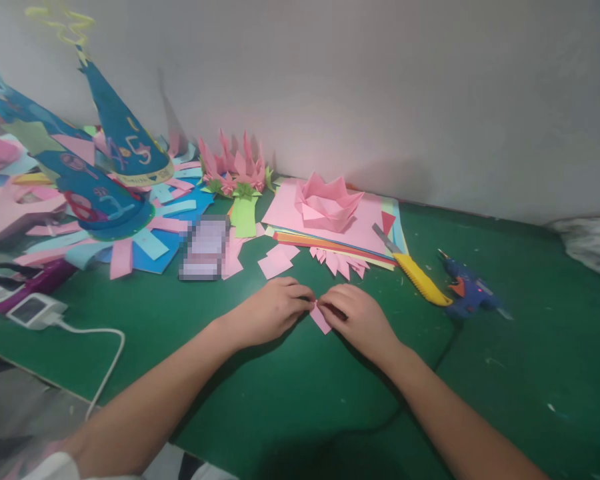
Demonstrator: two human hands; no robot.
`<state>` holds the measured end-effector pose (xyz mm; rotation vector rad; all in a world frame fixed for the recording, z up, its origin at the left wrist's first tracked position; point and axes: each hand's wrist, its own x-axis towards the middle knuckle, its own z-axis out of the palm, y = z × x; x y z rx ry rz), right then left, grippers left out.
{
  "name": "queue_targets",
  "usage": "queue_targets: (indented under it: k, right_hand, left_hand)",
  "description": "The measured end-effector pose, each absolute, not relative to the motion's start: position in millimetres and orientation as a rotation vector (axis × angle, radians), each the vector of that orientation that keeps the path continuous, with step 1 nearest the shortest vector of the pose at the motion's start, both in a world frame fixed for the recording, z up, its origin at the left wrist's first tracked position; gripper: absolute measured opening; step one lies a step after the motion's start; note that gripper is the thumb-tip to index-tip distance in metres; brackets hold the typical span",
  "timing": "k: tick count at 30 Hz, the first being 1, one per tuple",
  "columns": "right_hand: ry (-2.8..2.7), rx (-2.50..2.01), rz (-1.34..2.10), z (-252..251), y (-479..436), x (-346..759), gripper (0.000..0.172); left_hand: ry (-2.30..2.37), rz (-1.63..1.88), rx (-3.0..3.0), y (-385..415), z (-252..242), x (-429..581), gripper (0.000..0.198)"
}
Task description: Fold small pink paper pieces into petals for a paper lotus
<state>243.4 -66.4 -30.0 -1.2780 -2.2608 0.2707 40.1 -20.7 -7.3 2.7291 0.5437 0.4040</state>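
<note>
Between my two hands is a small pink paper piece [322,320], pinched at its upper end over the green table [290,413]. My left hand [275,310] has its fingertips closed on the paper from the left. From the right, the closed fingertips of my right hand [355,317] grip the same piece. Just beyond my hands lie loose pink paper squares [276,262] and a row of pointed folded pink pieces [339,261]. A pink paper flower [329,203] rests on a stack of coloured sheets [280,207].
A yellow cutter [420,277] and a blue glue gun [473,290] lie at the right. Decorated blue cones [125,137], a pink paper crown [235,167], a blurred phone-like object [205,248] and a white charger [37,311] with its cable occupy the left.
</note>
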Motion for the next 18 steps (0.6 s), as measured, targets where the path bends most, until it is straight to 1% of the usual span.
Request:
queue_targets:
  k: [18]
  right_hand:
    - [-2.439,-1.235,0.27,-20.1,-67.2,249.2,0.019]
  left_hand:
    - [0.592,0.364,2.743,-22.9,-4.7,42.3,0.021]
